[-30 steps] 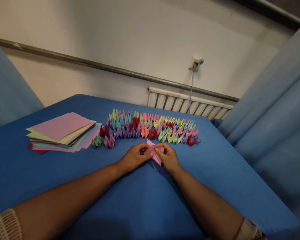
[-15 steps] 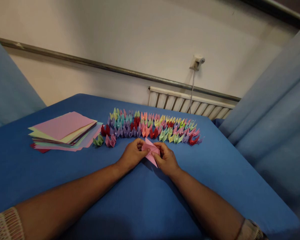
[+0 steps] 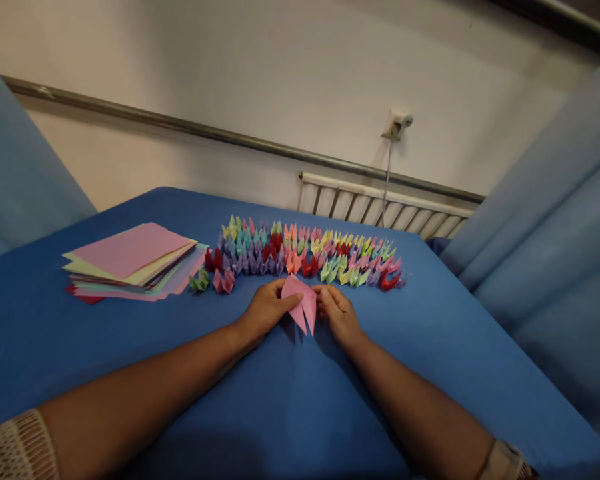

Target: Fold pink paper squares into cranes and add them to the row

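A folded pink origami paper [image 3: 299,293] is held above the blue tabletop, its two narrow points hanging down with a slit between them. My left hand [image 3: 267,308] pinches its left side, thumb across the front and fingers behind. At the right edge, my right hand [image 3: 341,319] is closed with its fingertips against the paper; its thumb is off the front face, and part of the grip is hidden. Just beyond my hands stand rows of small folded paper cranes [image 3: 295,260] in many colours.
To the left lies a stack of coloured paper sheets [image 3: 135,250]. A green folded piece [image 3: 199,280] and a pink one [image 3: 224,281] sit beside the rows. Behind the blue table [image 3: 180,387] are a radiator [image 3: 350,198] and a wall socket [image 3: 396,125]; blue curtains [image 3: 545,253] hang at both sides.
The pink paper has gone from a tilted shape with a flap under both thumbs to a flat kite with two points down. My right thumb has come off its front.
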A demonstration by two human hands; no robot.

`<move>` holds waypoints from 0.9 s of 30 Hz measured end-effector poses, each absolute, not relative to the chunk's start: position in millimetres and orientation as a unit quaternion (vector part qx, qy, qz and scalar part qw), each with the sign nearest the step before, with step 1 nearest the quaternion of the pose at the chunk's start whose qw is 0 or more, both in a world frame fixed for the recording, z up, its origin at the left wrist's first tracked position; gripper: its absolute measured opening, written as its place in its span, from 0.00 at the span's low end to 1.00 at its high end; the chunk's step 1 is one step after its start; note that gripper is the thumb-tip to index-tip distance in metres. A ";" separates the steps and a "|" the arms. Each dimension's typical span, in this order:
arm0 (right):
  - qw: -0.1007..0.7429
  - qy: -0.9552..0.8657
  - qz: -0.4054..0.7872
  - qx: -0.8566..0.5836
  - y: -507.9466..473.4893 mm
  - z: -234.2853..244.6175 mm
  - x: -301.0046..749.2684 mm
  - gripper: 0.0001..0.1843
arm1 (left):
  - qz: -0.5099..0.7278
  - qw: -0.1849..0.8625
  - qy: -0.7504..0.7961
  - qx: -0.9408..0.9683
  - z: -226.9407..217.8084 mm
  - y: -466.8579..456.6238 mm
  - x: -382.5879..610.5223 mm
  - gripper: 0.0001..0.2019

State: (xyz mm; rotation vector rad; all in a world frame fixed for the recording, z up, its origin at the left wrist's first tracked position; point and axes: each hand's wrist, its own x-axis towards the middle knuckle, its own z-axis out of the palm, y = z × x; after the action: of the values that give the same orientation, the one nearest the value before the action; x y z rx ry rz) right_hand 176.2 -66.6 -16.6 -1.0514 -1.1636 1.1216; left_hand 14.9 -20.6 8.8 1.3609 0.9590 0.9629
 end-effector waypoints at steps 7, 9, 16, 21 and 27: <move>0.556 -0.451 0.529 -0.456 -59.9 -15.4 175.6 0.25 | 0.398 0.564 0.409 0.598 15.0 -26.4 15.7 0.14; 0.546 -0.470 0.521 -0.458 -60.0 -15.0 175.3 0.24 | 0.393 0.561 0.410 0.602 14.9 -27.3 15.4 0.15; 0.535 -0.474 0.522 -0.465 -59.9 -15.5 172.5 0.24 | 0.389 0.567 0.409 0.600 12.2 -29.1 15.9 0.17; 0.526 -0.486 0.520 -0.466 -59.0 -16.4 172.2 0.22 | 0.386 0.587 0.392 0.594 13.6 -30.5 16.9 0.17; 0.514 -0.531 0.474 -0.479 -59.1 -20.4 172.7 0.18 | 0.404 0.560 0.367 0.623 20.5 -28.0 16.3 0.16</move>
State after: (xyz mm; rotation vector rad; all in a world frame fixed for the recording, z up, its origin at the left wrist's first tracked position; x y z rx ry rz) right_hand 172.7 -59.1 -20.4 -1.1506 -1.2751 1.1404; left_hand 16.3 -28.0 20.5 1.4671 0.8655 0.9532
